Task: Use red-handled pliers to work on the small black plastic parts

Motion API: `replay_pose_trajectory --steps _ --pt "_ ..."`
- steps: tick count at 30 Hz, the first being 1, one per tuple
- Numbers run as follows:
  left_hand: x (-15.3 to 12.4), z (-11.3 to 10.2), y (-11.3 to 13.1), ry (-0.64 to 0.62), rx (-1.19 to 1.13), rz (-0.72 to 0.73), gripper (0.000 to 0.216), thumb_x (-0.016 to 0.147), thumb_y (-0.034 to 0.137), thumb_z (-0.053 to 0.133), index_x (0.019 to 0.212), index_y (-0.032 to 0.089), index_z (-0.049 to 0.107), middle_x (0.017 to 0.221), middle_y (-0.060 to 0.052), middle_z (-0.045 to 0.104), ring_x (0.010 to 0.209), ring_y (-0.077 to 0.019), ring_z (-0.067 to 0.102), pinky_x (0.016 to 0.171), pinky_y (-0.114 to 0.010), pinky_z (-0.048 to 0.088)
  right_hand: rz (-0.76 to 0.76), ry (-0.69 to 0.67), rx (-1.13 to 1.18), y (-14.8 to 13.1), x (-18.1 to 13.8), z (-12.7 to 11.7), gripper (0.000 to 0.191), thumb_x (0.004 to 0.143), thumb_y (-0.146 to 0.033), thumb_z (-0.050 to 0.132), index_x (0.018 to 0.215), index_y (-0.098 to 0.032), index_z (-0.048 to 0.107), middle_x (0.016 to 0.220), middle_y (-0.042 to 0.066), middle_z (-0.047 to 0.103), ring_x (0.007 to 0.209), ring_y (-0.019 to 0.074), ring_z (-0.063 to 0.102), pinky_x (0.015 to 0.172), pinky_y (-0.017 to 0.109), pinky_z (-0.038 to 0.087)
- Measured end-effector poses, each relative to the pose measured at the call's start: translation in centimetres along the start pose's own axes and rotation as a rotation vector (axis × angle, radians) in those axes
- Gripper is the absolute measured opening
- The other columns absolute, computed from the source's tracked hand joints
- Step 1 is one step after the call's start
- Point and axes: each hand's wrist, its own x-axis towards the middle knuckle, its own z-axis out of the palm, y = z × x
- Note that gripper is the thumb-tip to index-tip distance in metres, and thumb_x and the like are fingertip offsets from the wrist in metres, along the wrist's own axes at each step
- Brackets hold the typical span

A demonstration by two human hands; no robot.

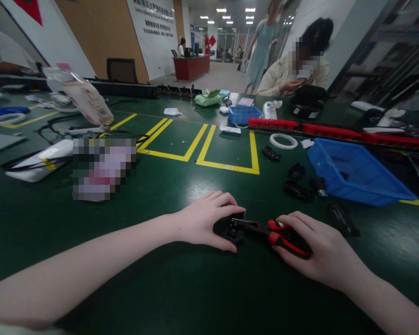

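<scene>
My left hand [206,218] lies curled over a small black plastic part [234,230] and pins it to the green table [160,279]. My right hand [317,251] is wrapped round the red-and-black handles of a pair of pliers [272,231]. The pliers' dark jaws point left and reach into the black part. Both hands rest on the table near its front edge.
A blue bin [356,172] stands to the right, with several loose black parts [298,190] beside it. Yellow tape boxes [226,165], a white tape ring [283,141], a smaller blue bin [243,115] and red strips [335,130] lie farther back. A seated person [296,70] is across the table.
</scene>
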Motion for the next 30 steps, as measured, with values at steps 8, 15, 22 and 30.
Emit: replay_pose_trajectory --steps 8,15,22,30 --pt "-0.02 0.14 -0.12 0.004 -0.03 0.009 0.078 0.074 0.053 0.082 0.137 0.016 0.054 0.128 -0.013 0.057 0.115 -0.0289 0.054 0.098 -0.042 0.046 0.146 -0.105 0.116 -0.61 0.07 -0.16 0.03 0.087 -0.04 0.06 0.112 -0.024 0.06 0.1 0.005 0.068 0.08 0.0172 0.07 0.068 0.029 0.059" --pt "0.15 -0.18 -0.03 -0.016 -0.019 0.011 0.077 0.075 0.053 0.081 0.136 0.014 0.055 0.125 -0.013 0.058 0.112 -0.0285 0.055 0.095 -0.04 0.046 -0.057 0.047 -0.051 -0.25 0.44 -0.44 0.032 0.084 -0.035 0.063 0.111 -0.018 0.061 0.096 0.009 0.07 0.075 0.018 0.069 0.064 0.028 0.058" --pt "0.05 -0.2 -0.05 -0.016 -0.008 0.023 0.076 0.077 0.056 0.078 0.137 0.015 0.054 0.126 -0.013 0.057 0.114 -0.0291 0.055 0.097 -0.041 0.046 -0.131 0.093 -0.157 -0.05 0.38 -0.52 0.04 0.085 -0.036 0.062 0.119 -0.016 0.059 0.097 0.011 0.071 0.079 0.0198 0.07 0.068 0.031 0.058" --pt "-0.01 0.05 -0.18 -0.004 0.001 0.029 0.074 0.079 0.056 0.076 0.137 0.017 0.054 0.127 -0.012 0.058 0.112 -0.0286 0.056 0.095 -0.041 0.046 -0.156 0.149 -0.193 -0.27 0.56 -0.49 0.033 0.085 -0.035 0.062 0.112 -0.017 0.061 0.096 0.009 0.074 0.083 0.022 0.068 0.078 0.038 0.051"
